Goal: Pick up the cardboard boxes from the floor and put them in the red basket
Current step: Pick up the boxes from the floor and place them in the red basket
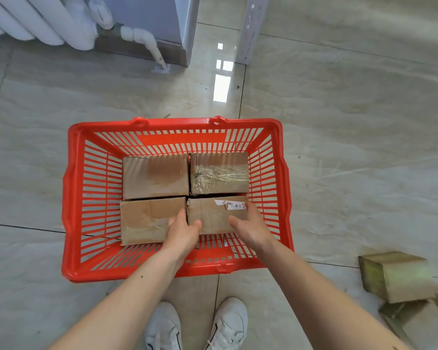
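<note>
The red basket (71, 198) stands on the floor in front of me with several cardboard boxes lying flat inside. The near right box (213, 215) carries a white label. My left hand (182, 231) grips its left end and my right hand (250, 228) grips its right end. Beside it lies the near left box (144, 221). Behind them sit the far left box (154, 176) and the taped far right box (219, 173). Two more cardboard boxes rest on the floor at the lower right, one (397, 279) above the other (420, 324).
A white radiator (36, 21) and its pipe (152, 46) stand against the wall at the top left. A grey post (250, 29) rises at the top centre. My white shoes (195, 327) are just behind the basket on the glossy tiled floor.
</note>
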Tool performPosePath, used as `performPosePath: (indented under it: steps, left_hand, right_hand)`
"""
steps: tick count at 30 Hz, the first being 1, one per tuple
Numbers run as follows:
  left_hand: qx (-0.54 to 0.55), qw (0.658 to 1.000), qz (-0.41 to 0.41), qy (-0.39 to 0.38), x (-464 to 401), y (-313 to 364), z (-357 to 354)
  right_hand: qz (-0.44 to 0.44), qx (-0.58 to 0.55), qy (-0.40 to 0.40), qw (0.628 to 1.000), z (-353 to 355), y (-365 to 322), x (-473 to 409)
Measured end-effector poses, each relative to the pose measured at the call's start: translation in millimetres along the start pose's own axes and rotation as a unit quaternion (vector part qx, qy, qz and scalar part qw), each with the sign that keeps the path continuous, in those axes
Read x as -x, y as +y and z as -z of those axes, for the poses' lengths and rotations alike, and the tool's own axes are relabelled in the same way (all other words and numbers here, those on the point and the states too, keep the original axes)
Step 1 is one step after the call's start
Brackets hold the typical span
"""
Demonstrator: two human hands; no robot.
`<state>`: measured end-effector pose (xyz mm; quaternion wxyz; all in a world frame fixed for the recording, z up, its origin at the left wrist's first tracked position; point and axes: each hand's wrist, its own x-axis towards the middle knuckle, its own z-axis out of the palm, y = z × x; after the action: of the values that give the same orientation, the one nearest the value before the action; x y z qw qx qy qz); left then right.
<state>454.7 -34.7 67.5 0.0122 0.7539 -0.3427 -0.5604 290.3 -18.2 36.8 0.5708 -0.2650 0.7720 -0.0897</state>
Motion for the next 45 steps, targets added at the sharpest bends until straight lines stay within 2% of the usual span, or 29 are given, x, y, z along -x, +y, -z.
performPosePath:
  steps: [10, 17, 28, 40, 45]
  left_hand:
    - [-0.044, 0.998, -0.037, -0.007, 124.6, 68.9, 35.3]
    - [-0.102, 0.990, -0.090, -0.048, 214.5, 113.9, 27.7]
    - [-0.167, 0.965, -0.161, -0.123, 318.7, 132.4, -43.0]
    - [-0.188, 0.959, -0.153, -0.145, 398.3, 116.5, -188.9]
    - [-0.186, 0.963, -0.130, -0.146, 422.7, 107.6, -251.4]
  right_hand:
    - [-0.029, -0.069, 0.052, 0.996, 71.4, -68.5, 166.5]
    - [-0.058, -0.141, 0.085, 0.985, 121.0, -58.7, 253.2]
    - [-0.115, -0.288, 0.151, 0.938, 194.2, 31.6, 341.4]
    - [-0.134, -0.366, 0.193, 0.900, 299.6, 168.3, 391.0]
    - [-0.135, -0.373, 0.194, 0.897, 342.2, 214.5, 396.6]
